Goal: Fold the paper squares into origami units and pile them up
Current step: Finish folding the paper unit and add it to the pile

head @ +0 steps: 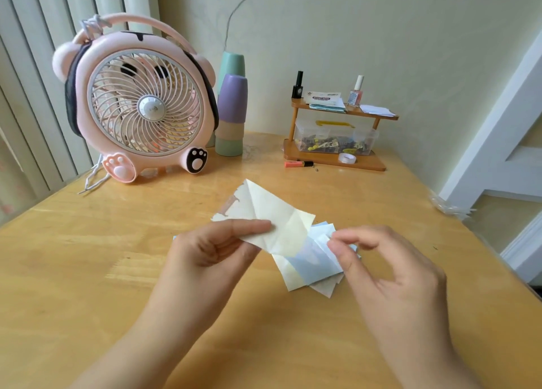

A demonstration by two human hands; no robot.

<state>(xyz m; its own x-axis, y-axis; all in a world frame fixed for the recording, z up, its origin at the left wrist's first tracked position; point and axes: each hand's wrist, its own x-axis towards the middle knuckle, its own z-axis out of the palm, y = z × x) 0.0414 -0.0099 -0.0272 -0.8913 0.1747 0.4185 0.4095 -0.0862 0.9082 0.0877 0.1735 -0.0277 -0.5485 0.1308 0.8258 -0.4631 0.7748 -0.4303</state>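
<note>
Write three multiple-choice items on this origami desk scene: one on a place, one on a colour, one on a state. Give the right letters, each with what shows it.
1. Where does the pink fan stand?
A. back left of the table
B. on the wooden shelf
C. at the table's near right edge

2. What colour is the top cup of the stack beside the fan?
A. red
B. mint green
C. black

3. What is the left hand doing?
A. lying flat on the table
B. pinching a folded cream paper
C. holding the tape roll

Answers:
1 A: the fan sits at the far left of the table, by the blinds.
2 B: the highest cup is mint green, above a purple one.
3 B: thumb and fingers pinch the cream paper, raised over the paper pile; the right hand picks at the pile's edge.
</note>
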